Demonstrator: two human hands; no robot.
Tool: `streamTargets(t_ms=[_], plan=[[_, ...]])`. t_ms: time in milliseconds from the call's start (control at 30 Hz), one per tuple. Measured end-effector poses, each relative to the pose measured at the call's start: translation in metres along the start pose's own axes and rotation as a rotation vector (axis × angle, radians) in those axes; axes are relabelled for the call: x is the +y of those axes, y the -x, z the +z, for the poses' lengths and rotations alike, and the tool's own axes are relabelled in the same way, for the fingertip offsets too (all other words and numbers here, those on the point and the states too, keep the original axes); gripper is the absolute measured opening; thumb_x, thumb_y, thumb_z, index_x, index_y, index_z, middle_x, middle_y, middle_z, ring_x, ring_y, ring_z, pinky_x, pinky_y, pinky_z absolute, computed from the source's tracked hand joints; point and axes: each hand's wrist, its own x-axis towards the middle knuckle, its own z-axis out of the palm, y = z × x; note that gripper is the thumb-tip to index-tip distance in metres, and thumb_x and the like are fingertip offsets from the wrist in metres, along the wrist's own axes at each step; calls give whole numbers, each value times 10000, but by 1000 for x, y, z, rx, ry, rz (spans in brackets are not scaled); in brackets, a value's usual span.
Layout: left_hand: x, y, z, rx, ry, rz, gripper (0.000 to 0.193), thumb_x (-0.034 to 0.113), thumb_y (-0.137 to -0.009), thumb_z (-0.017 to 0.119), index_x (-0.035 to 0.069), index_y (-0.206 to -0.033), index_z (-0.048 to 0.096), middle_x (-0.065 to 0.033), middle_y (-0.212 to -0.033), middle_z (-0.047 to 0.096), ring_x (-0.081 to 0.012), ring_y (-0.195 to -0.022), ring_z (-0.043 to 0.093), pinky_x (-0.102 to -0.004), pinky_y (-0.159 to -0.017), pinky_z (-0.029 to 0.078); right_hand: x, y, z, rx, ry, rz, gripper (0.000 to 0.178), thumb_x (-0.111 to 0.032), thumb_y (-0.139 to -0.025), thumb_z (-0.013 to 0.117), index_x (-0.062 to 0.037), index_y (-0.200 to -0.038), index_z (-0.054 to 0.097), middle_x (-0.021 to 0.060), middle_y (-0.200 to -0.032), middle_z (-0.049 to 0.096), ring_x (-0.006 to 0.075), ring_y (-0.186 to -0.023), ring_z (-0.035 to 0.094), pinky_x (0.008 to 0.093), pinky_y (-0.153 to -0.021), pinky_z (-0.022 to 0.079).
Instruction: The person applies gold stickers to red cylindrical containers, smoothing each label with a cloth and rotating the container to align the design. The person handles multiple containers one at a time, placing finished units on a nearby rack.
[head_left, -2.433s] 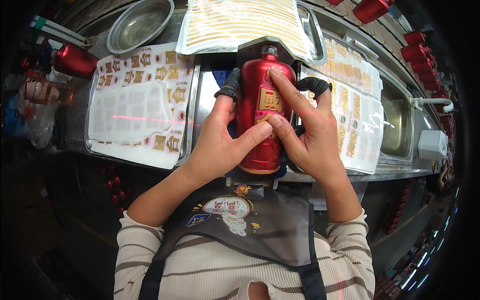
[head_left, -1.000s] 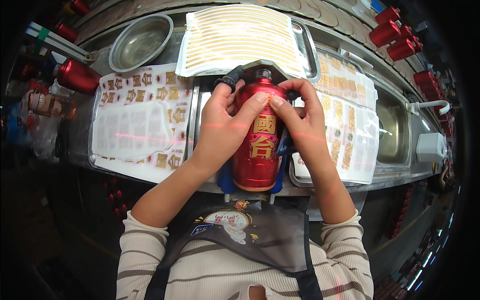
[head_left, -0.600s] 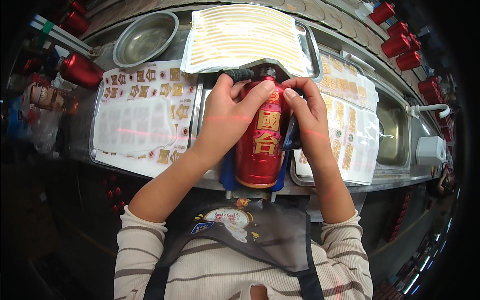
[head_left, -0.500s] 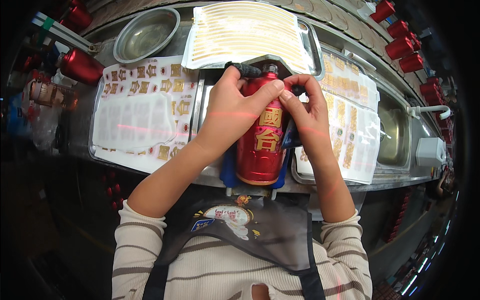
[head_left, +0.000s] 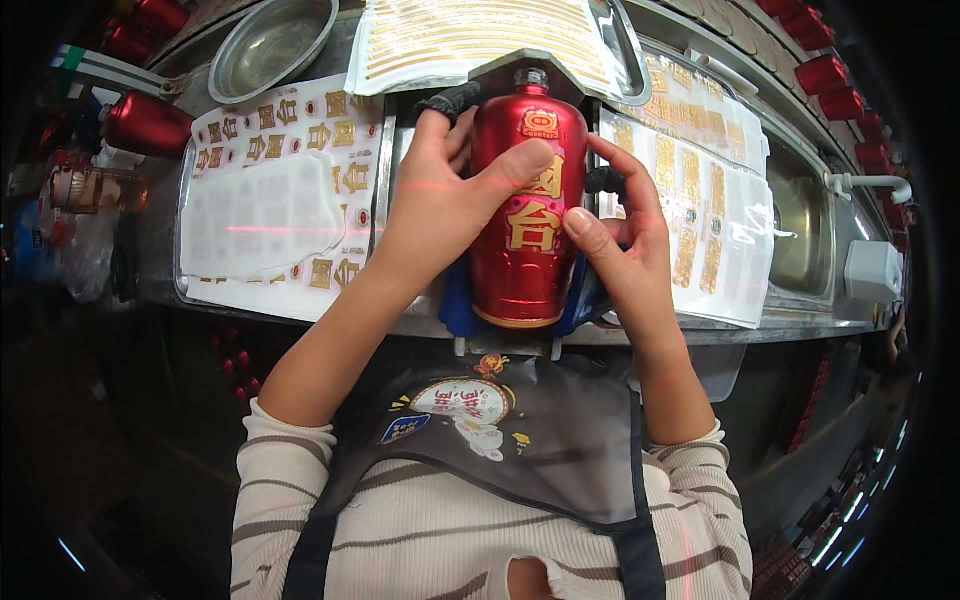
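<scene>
A red metallic bottle [head_left: 520, 280] with large gold characters and a small gold emblem near its neck lies in a holder with blue pads [head_left: 458, 300], neck pointing away from me. My left hand [head_left: 440, 195] grips its left side, the thumb laid across the front beside the upper character and the fingers partly hidden. On the other side my right hand [head_left: 638, 235] has its thumb against the lower character's edge and its index finger along the bottle's shoulder. Black padded arms [head_left: 450, 102] of the holder reach out near both hands.
Decal sheets [head_left: 345, 180] with gold characters lie on the left, more gold-patterned sheets [head_left: 690, 200] on the right. A gold-striped sheet [head_left: 480, 45] is behind the holder. Around them are a metal bowl [head_left: 272, 50], a sink [head_left: 805, 235] with a white tap [head_left: 875, 187], and several red bottles [head_left: 150, 130].
The small gold emblem near the neck, earlier covered by my hands, now shows. My right hand has moved from the upper front to the bottle's right side, and the left thumb has shifted too.
</scene>
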Motion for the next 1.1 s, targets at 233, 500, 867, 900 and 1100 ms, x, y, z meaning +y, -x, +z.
streamTargets(t_ms=[233, 500, 867, 900, 1100], plan=[[-17, 35, -16, -84, 79, -32, 510, 244, -871, 791, -24, -1092, 418, -233, -1326, 543, -221, -1229, 544, -350, -1041, 454, 3, 1, -7, -63, -100, 12, 675, -115, -895, 687, -28, -1484, 370, 165, -1411, 464, 93, -810, 675, 204, -709, 543], [-16, 39, -12, -79, 61, -28, 502, 228, -864, 797, -9, -1113, 431, -218, -1321, 545, -214, -1218, 549, -340, -1018, 467, 9, 2, 3, -17, -110, 6, 644, -128, -916, 668, -43, -1478, 366, 131, -1274, 566, 98, -864, 675, 200, -729, 539], [-12, 38, -9, -81, 21, 10, 541, 208, -886, 766, -36, -1228, 426, -217, -1310, 563, -208, -1204, 566, -332, -1000, 478, 13, -1, 10, 41, -82, -32, 601, -184, -922, 689, -80, -1440, 404, 115, -1210, 595, 89, -817, 669, 195, -628, 530], [-12, 39, -9, -81, 17, 2, 553, 205, -888, 763, -35, -1250, 420, -216, -1315, 561, -210, -1206, 567, -332, -1001, 478, 14, -2, 7, 32, -72, -44, 603, -184, -922, 688, -79, -1442, 401, 111, -1201, 599, 87, -816, 668, 195, -632, 528], [-8, 40, -11, -100, 82, -61, 601, 185, -884, 761, -24, -1311, 394, -214, -1338, 547, -219, -1221, 561, -346, -1028, 465, 10, 0, 6, -6, -218, 36, 609, -180, -919, 687, -65, -1444, 402, 128, -1261, 559, 91, -833, 656, 201, -676, 527]])
